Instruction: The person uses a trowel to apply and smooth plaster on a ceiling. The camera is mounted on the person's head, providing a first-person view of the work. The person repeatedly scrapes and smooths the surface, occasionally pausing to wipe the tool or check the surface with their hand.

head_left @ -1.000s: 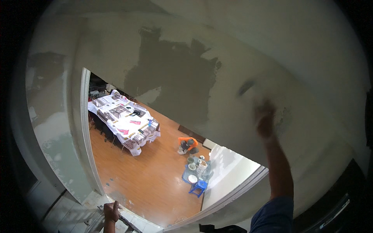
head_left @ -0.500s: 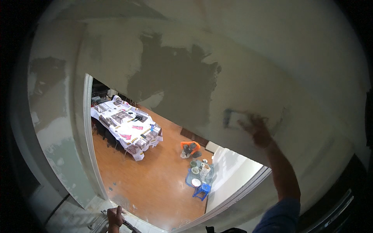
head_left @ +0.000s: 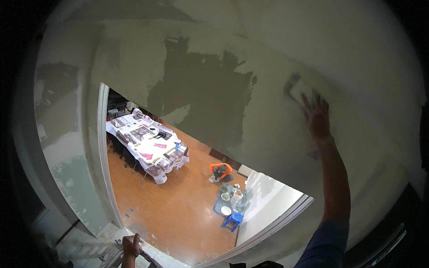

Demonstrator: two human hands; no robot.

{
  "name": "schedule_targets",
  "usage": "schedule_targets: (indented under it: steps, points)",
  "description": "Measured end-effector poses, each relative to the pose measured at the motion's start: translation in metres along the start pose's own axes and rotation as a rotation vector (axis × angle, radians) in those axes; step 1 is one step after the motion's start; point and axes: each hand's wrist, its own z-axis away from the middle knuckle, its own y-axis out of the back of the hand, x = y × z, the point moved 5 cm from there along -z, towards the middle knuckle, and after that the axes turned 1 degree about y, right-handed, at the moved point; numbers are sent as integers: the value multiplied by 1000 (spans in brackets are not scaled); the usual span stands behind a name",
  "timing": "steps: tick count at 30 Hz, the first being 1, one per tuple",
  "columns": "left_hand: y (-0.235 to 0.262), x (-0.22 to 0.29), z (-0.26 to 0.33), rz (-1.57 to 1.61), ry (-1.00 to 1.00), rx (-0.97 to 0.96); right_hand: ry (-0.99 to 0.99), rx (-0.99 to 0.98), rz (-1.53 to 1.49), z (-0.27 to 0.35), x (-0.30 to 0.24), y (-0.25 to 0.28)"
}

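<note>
My right hand (head_left: 318,117) is raised against the wall above the doorway, its fingers pressed on a wide putty knife (head_left: 298,89). The knife is blurred, pale with a dark smear at its upper left end, and looks flat to the wall. Left of it a large patch of damp grey-brown filler (head_left: 203,91) with ragged edges covers the wall. At the lower left, my left hand (head_left: 131,245) is closed round a dark, narrow bar (head_left: 148,258); most of the bar is cut off by the lower edge.
Through the doorway (head_left: 103,147), far below, a cloth-covered table (head_left: 149,138) stands on an orange-brown floor. A person in orange (head_left: 221,169) crouches near several buckets (head_left: 225,196) and a blue stool (head_left: 231,220). Greenish filled board (head_left: 76,187) shows at the left.
My right hand has swept the putty knife upward and a little to the right across the wall. My left hand keeps its hold on the bar. The view has shifted slightly.
</note>
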Motion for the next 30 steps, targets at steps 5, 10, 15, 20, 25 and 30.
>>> schedule_targets:
  steps: [5, 10, 15, 20, 25, 30]
  points:
    - [6, -26, 11, -24, 19, 75, 324, -112, -94, 54, -144, -53]
    - [13, 2, 12, 0, 35, 66, 256, 4, 34, 28, -53, -39]
    - [6, -4, 0, -44, -5, 67, 29, 173, -36, -1, -69, -59]
    - [15, -3, 15, 13, 34, 84, 452, -47, -106, 83, -137, -61]
    - [8, 7, 1, 45, 0, 47, -138, 100, -161, -11, -76, -45]
    - [20, -6, 12, -1, 43, 85, 603, -95, -106, 69, -208, -64]
